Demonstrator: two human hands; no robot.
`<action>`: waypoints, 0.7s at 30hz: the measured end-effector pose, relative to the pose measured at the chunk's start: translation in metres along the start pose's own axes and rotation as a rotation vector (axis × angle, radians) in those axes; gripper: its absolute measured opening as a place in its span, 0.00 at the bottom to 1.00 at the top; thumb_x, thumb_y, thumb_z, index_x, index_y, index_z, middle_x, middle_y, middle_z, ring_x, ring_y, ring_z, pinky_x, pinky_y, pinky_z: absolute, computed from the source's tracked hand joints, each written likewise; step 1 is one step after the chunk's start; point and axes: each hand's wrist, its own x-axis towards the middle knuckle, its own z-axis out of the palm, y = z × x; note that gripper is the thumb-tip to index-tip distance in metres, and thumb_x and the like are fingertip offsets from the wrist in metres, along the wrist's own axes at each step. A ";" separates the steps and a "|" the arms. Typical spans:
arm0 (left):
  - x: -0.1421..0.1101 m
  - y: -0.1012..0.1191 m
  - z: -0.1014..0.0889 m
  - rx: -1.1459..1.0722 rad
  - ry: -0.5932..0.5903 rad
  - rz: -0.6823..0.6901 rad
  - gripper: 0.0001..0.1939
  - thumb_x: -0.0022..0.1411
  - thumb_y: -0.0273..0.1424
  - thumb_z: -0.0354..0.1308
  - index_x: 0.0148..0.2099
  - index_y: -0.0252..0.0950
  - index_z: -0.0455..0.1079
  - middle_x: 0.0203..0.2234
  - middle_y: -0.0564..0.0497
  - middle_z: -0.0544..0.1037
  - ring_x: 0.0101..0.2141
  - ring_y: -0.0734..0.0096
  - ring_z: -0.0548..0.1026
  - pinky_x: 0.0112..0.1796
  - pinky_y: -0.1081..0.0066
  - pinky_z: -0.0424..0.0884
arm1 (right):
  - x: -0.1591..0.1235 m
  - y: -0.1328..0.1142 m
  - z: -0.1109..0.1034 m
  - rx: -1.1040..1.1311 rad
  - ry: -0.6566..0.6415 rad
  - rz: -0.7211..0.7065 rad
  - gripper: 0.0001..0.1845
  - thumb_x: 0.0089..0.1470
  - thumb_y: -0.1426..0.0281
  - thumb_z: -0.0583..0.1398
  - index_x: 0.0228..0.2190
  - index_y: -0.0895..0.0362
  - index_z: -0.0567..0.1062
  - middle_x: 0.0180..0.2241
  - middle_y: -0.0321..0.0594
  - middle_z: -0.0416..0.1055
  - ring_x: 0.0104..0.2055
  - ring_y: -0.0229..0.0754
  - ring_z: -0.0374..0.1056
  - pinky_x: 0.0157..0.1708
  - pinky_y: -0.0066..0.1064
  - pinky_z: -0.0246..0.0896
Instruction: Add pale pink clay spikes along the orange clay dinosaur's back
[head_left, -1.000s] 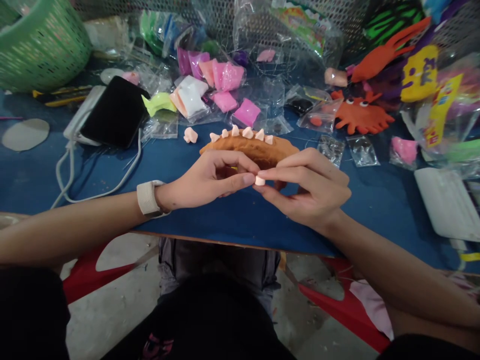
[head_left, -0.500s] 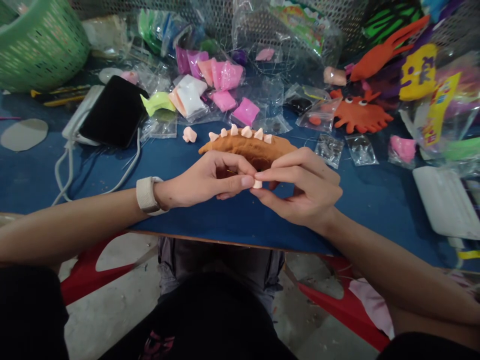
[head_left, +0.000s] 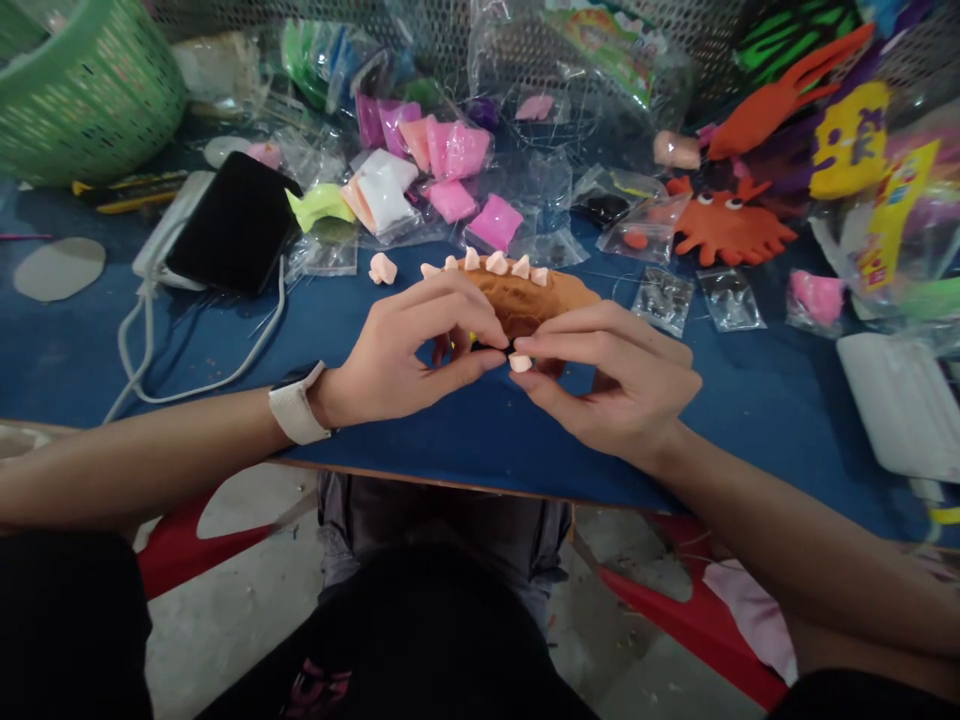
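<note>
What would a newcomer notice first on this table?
Probably the orange crab, its white eyes showing, at upper right. In the middle, a brown curved shape bears a row of pale spikes; before it, the right hand pinches a small pale piece near the left hand.

The left hand [head_left: 412, 345] now hides one end of the brown form [head_left: 536, 300] (thumb off the pale piece [head_left: 520, 363]).

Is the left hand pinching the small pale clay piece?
No, the right hand pinches the small pale clay piece between thumb and finger.
</note>
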 end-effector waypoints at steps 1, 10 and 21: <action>0.000 0.000 0.000 -0.004 -0.011 -0.018 0.11 0.70 0.41 0.71 0.39 0.39 0.82 0.36 0.46 0.82 0.37 0.66 0.79 0.36 0.66 0.77 | 0.000 -0.001 0.000 0.001 0.000 0.002 0.07 0.66 0.64 0.71 0.46 0.46 0.86 0.40 0.36 0.85 0.33 0.39 0.79 0.31 0.34 0.78; -0.002 0.002 0.000 0.015 -0.017 0.009 0.09 0.69 0.39 0.72 0.38 0.40 0.83 0.34 0.47 0.83 0.36 0.68 0.79 0.38 0.67 0.76 | 0.003 -0.003 0.002 0.043 0.000 -0.037 0.08 0.67 0.66 0.70 0.48 0.46 0.86 0.40 0.35 0.85 0.32 0.37 0.78 0.30 0.32 0.77; -0.002 0.001 0.000 0.045 -0.009 0.173 0.04 0.72 0.33 0.69 0.43 0.38 0.83 0.37 0.48 0.85 0.36 0.72 0.82 0.38 0.72 0.79 | 0.005 -0.001 0.004 0.102 0.079 -0.053 0.07 0.64 0.65 0.73 0.44 0.48 0.85 0.39 0.34 0.85 0.28 0.36 0.76 0.27 0.32 0.75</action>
